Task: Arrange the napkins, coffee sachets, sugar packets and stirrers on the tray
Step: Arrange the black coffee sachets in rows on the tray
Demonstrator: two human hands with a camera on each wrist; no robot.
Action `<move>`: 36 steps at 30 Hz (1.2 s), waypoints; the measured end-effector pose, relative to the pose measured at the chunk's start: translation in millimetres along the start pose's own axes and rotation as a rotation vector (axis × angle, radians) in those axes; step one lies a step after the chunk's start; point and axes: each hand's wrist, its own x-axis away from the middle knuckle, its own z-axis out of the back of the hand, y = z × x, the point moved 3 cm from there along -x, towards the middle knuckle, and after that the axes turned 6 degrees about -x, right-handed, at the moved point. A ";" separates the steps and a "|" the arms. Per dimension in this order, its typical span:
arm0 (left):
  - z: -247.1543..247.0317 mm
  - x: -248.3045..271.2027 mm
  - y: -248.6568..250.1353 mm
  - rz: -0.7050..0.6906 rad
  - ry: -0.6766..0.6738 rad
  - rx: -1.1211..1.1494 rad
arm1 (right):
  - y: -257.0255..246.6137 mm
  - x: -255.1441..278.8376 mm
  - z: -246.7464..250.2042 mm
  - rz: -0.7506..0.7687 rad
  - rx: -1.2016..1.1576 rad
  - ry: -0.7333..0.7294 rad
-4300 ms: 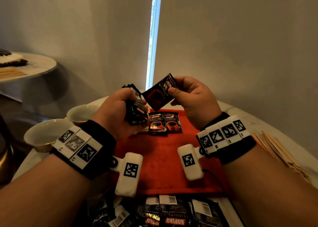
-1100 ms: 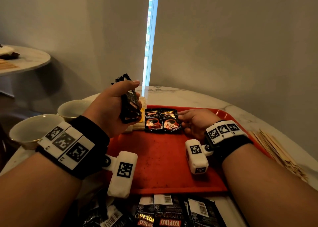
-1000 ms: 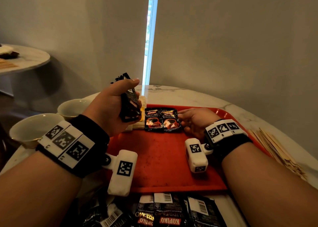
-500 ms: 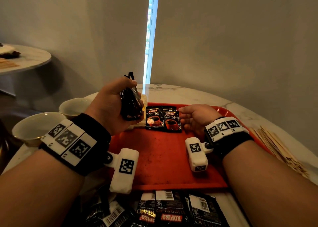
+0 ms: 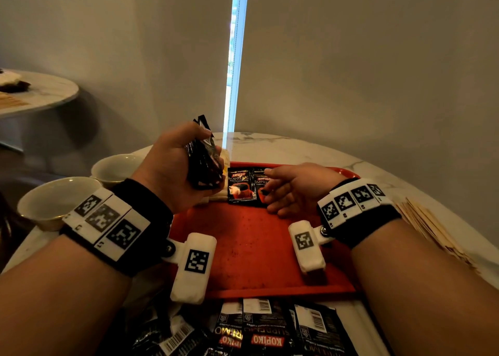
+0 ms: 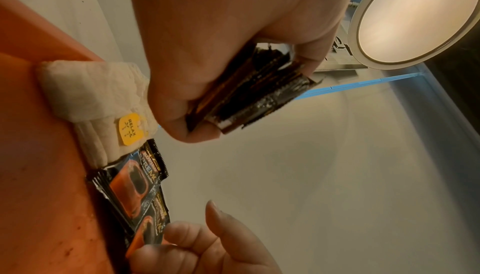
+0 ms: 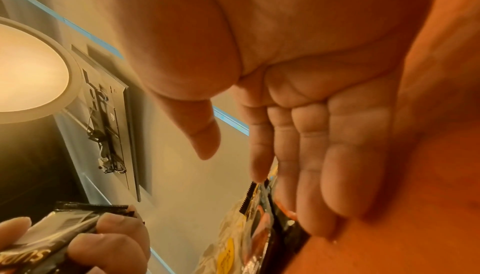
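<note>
Over the red tray's (image 5: 256, 250) far left corner, my left hand (image 5: 208, 153) grips a stack of black coffee sachets (image 5: 204, 164), which also shows in the left wrist view (image 6: 254, 93). Two sachet piles (image 5: 240, 187) lie side by side at the tray's far edge. My right hand (image 5: 267, 183) reaches to the right pile (image 6: 145, 229) with straight fingers (image 7: 309, 175) touching it and holds nothing. Folded white napkins (image 6: 96, 97) with a yellow label lie left of the sachets, partly hidden behind my left hand in the head view.
Wooden stirrers (image 5: 432, 229) lie on the marble table (image 5: 297, 148) right of the tray. Two white cups (image 5: 54, 199) stand at the left. Several loose sachets (image 5: 264, 331) lie at the table's near edge. A wall stands close behind.
My right hand brought a sachet from in front of me down onto the tray's right pile, let it go, and now stretches its fingers over that pile. My left hand still holds its stack.
</note>
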 end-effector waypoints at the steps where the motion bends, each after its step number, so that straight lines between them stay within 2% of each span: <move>1: -0.9 0.3 0.2 0.000 0.003 0.000 | -0.3 0.2 -0.4 0.000 -0.004 0.000; 7: -2.7 2.5 0.4 0.010 0.031 -0.018 | -3.2 1.9 -0.2 0.042 -0.037 0.029; 22: -6.9 5.0 2.9 -0.002 0.048 0.016 | -7.0 6.9 -3.0 0.033 -0.094 0.028; 25: -6.7 3.8 1.8 0.012 0.053 0.019 | -17.0 11.6 -1.6 0.141 -0.165 0.029; 28: -6.4 2.9 -0.6 0.040 0.055 -0.059 | -35.5 22.3 -0.8 0.360 -0.200 -0.008; 32: -9.6 4.3 -2.4 0.051 0.018 -0.097 | -52.9 41.8 -7.1 0.618 -0.110 -0.091; 36: -11.4 5.0 -1.4 0.025 -0.018 -0.052 | -56.5 51.7 -15.2 0.704 0.011 -0.173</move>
